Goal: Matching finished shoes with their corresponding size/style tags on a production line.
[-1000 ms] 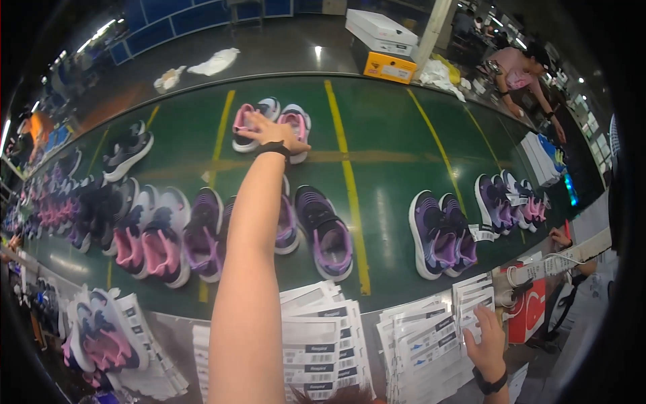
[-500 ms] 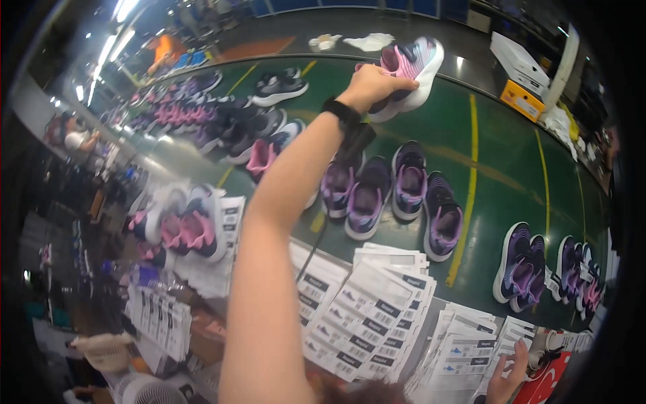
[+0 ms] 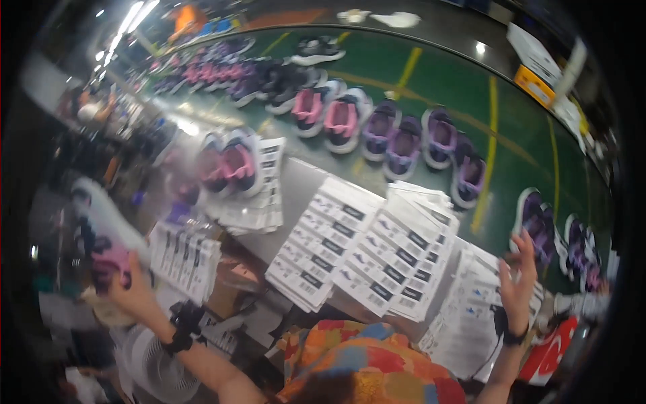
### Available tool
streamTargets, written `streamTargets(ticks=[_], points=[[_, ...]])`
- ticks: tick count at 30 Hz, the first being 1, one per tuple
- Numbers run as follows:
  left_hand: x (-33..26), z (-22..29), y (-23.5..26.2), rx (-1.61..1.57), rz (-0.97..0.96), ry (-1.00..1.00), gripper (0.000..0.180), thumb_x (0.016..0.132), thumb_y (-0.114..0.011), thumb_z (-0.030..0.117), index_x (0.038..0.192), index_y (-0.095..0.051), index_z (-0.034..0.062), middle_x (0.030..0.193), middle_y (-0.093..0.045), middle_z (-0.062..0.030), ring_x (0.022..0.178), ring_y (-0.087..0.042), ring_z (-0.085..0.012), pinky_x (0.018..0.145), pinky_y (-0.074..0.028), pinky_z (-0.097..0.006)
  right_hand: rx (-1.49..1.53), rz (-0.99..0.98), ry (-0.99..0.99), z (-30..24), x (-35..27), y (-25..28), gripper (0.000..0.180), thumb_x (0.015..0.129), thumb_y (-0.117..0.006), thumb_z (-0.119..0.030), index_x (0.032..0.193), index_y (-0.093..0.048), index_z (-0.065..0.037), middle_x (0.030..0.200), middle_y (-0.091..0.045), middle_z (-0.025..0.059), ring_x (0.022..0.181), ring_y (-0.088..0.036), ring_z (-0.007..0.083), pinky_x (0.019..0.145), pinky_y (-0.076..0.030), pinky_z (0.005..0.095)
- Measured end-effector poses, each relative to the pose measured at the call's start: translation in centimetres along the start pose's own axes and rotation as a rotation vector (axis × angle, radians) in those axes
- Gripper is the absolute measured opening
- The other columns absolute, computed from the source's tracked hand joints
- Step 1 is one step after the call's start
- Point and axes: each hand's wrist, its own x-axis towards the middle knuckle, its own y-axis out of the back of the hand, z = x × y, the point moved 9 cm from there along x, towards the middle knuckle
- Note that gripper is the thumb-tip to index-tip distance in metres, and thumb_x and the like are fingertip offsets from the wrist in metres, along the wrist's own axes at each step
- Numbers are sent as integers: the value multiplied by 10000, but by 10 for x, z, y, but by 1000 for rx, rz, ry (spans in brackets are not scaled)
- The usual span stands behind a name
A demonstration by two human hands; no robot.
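At the far left, my left hand (image 3: 136, 291) grips a sneaker (image 3: 108, 225) with a white sole and a pink collar, held off the bench and blurred by motion. Whether a second shoe is in that hand, I cannot tell. My right hand (image 3: 518, 286) is raised at the right, fingers apart and nothing in them. It hovers over sheets of printed labels (image 3: 464, 316), close to a pair of dark purple sneakers (image 3: 536, 222). More label sheets (image 3: 397, 256) lie in stacks between my arms. Beyond them stand purple sneakers (image 3: 404, 145) and pink-lined sneakers (image 3: 342, 124).
A green conveyor belt (image 3: 511, 178) with yellow lines runs across, carrying several shoes toward the far left. Pink-lined sneakers (image 3: 235, 165) sit on label sheets at the left. A fan (image 3: 155, 363) stands low at the left. An orange box (image 3: 535, 86) lies beyond the belt.
My left hand has swung from above the far side of the belt to the far left, carrying footwear. My right hand has risen slightly. The view has shifted, revealing pink-lined sneakers my arm partly covered.
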Motion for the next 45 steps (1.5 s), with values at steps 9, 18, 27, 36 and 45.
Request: streamTargets(ticks=[9, 18, 27, 36, 45], points=[[-41, -180, -109, 426, -347, 73, 553, 798, -725, 462, 991, -653, -51, 942, -679, -209, 939, -634, -350, 812, -474, -424, -263, -276, 236, -18, 97, -117, 784, 806, -728, -208, 1469, -333, -71, 1285, -507, 234, 1176, -512, 367, 964, -445, 451], [-51, 32, -86, -642, -926, -77, 425, 872, -705, 307, 1087, -598, -43, 996, -663, -133, 954, -643, -248, 817, -485, -349, -848, -254, 90, 52, 131, -152, 756, 828, -609, -193, 1481, -286, 10, 1188, -599, 226, 1097, -561, 357, 886, -419, 488], [-279, 347, -111, -1009, -1397, -1066, 428, 817, -731, 191, 1188, -601, 19, 1248, -579, -224, 1158, -548, -394, 997, -421, -421, -706, -637, -17, 21, -77, -99, 848, 784, -722, -486, 1477, -369, -148, 1536, -286, 220, 1384, -306, 460, 1017, -379, 599], [-430, 443, -164, -483, -1448, -1391, 665, 771, -726, 405, 1266, -542, 1, 1422, -356, -329, 1366, -224, -548, 985, -249, -768, -615, -602, -315, 38, -142, -43, 847, 738, -767, -432, 1468, -406, -198, 1575, -243, 180, 1432, -209, 473, 1080, -266, 657], [-365, 485, -126, -931, -1128, -1354, 909, 695, -820, 431, 1420, -369, 121, 1422, -282, -390, 1358, -265, -534, 953, -301, -735, -398, -407, -289, 5, -170, -28, 678, 825, -708, -427, 1372, -497, -85, 1505, -373, 161, 1426, -265, 411, 1087, -274, 624]])
